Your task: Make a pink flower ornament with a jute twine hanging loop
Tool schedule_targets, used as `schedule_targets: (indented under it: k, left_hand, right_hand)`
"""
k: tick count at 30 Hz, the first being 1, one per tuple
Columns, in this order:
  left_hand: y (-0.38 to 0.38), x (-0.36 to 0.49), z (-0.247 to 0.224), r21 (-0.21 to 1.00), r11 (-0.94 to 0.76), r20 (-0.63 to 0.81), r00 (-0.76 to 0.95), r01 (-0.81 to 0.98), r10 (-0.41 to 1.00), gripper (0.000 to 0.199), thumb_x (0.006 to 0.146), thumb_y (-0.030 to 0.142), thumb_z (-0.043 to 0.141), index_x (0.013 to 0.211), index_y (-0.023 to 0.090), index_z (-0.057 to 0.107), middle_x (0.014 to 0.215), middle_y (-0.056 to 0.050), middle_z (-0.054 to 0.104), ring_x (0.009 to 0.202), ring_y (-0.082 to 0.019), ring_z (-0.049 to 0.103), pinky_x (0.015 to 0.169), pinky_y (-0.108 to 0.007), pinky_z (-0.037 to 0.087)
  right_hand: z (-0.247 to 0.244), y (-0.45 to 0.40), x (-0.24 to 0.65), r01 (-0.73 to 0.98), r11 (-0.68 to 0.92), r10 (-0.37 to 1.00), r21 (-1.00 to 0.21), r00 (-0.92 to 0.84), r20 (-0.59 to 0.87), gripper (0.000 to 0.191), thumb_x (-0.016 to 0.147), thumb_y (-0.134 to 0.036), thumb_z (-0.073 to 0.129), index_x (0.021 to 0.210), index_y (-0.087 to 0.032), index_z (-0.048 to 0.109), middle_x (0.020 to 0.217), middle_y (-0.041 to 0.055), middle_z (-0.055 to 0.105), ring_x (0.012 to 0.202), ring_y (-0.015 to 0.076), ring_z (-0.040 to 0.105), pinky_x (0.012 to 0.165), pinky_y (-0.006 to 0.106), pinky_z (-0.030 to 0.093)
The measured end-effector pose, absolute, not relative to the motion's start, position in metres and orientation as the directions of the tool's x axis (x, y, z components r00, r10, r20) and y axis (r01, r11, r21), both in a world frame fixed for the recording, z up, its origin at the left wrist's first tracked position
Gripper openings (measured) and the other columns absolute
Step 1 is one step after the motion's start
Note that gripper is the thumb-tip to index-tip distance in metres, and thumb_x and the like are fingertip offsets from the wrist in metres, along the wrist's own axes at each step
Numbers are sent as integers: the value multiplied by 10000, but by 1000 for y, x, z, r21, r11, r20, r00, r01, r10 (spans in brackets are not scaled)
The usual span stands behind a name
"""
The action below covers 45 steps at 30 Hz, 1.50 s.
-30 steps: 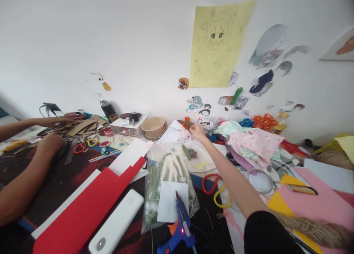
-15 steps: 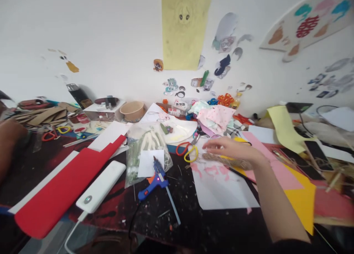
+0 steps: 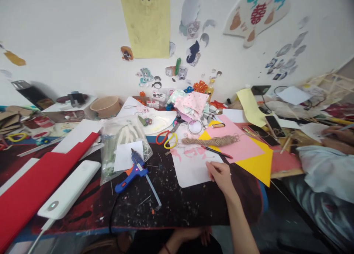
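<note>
My right hand [image 3: 219,176] is closed, its fingers curled at the lower right corner of a white sheet of paper [image 3: 190,171] with pink marks. Whatever its fingertips hold, if anything, is hidden. Below the table's front edge, in shadow over my lap, is my left hand [image 3: 193,235]; its fingers are too dim to read. Behind the sheet lie a hank of brown twine [image 3: 210,140], a black pen [image 3: 218,152] and scissors [image 3: 167,138] with red and yellow handles. A blue hot glue gun [image 3: 134,171] rests left of the sheet, its glue stick poking out toward me.
Left are a white power bank [image 3: 70,189] with a cable and a long red piece [image 3: 52,180]. A plastic bag [image 3: 110,139] lies behind the glue gun. Pink paper [image 3: 243,147] and yellow card [image 3: 257,165] lie right. Another person's hand [image 3: 339,136] is at far right.
The view has turned right. My right hand has come back from over the twine to the paper's near corner, and its fingers have curled. My left hand now shows at the bottom.
</note>
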<state>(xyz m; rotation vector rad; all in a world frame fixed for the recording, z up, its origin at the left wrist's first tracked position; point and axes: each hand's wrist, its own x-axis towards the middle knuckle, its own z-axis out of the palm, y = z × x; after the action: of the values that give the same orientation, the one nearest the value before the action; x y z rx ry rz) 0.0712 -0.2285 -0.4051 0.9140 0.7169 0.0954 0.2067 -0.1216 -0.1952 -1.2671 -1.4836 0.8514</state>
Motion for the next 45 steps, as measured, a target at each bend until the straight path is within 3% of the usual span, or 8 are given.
schedule_targets:
  k: [5, 13, 23, 41, 45]
  left_hand:
    - [-245, 72, -422, 767, 569, -588, 680, 297, 437, 371, 1015, 479, 526, 1006, 127, 643, 766, 10, 620, 612, -94, 570, 630, -263, 524]
    - [-272, 73, -423, 802, 503, -574, 652, 324, 495, 344, 1010, 448, 550, 938, 125, 646, 688, 34, 596, 559, -84, 549, 587, -241, 493]
    - [-262, 70, -422, 810, 499, -568, 628, 309, 532, 283, 994, 373, 582, 873, 127, 654, 644, 42, 593, 529, -85, 537, 574, -241, 467]
    - [-263, 60, -433, 815, 505, -559, 615, 285, 556, 302, 997, 407, 584, 922, 124, 659, 682, 34, 605, 567, -88, 563, 599, -246, 499]
    - [-261, 60, -431, 820, 498, -550, 628, 283, 550, 299, 1000, 407, 580, 933, 123, 649, 705, 30, 608, 578, -85, 565, 590, -237, 498]
  right_hand:
    - [-195, -120, 206, 299, 208, 974, -931, 21, 224, 549, 952, -460, 583, 484, -193, 480, 436, -33, 446, 429, 95, 421, 487, 258, 329]
    - [-201, -122, 208, 314, 203, 975, -927, 26, 222, 532, 954, -480, 578, 516, -191, 491, 474, -35, 462, 465, 102, 440, 523, 265, 335]
    - [-201, -123, 207, 360, 252, 962, -898, 12, 274, 528, 951, -492, 574, 517, -197, 505, 474, -26, 471, 470, 120, 463, 533, 275, 350]
    - [-206, -121, 208, 397, 276, 945, -876, 55, 322, 517, 941, -476, 602, 516, -188, 541, 478, -16, 501, 468, 123, 478, 523, 276, 364]
    - [-209, -125, 207, 416, 315, 895, -853, 168, 412, 517, 939, -455, 605, 503, -191, 522, 467, -18, 483, 455, 121, 458, 510, 279, 353]
